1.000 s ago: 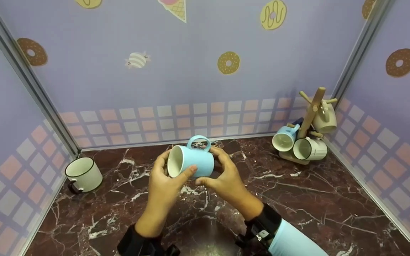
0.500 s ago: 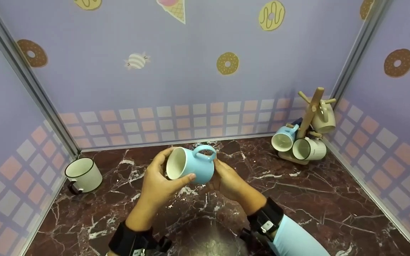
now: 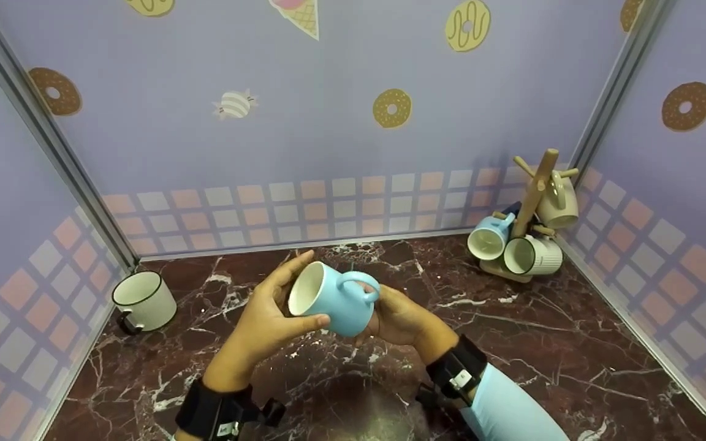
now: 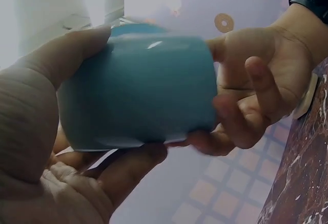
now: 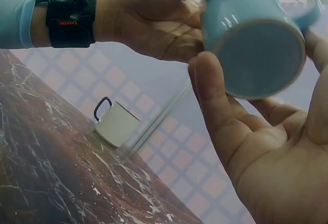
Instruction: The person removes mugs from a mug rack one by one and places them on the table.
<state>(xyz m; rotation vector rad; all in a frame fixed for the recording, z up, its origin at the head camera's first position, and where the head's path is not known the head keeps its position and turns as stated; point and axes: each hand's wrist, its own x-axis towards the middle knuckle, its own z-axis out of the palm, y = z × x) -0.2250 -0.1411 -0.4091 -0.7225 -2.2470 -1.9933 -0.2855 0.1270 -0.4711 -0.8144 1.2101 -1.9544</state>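
Observation:
A light blue mug (image 3: 339, 309) with a pale inside is held above the countertop, tilted with its mouth to the left. My left hand (image 3: 261, 321) grips it at the rim end, thumb along the near side and fingers behind. At the base end, my right hand (image 3: 405, 318) holds it with bent fingers, partly hidden behind the mug and its handle (image 3: 362, 285). In the right wrist view the plain round bottom (image 5: 261, 60) faces the camera, with right fingers at both its sides. The left wrist view shows the mug's smooth side.
On the dark red marbled countertop (image 3: 543, 373), a white enamel mug (image 3: 151, 306) with a dark rim and handle stands at left. A wooden mug tree (image 3: 534, 199) at back right carries a blue mug (image 3: 486, 239), a ribbed white mug (image 3: 543, 257) and a cream mug (image 3: 558, 205).
The blue mug has turned in my hands, its handle swinging from the top toward me and right. It has also sunk a little. My right thumb has moved from the near side out of sight.

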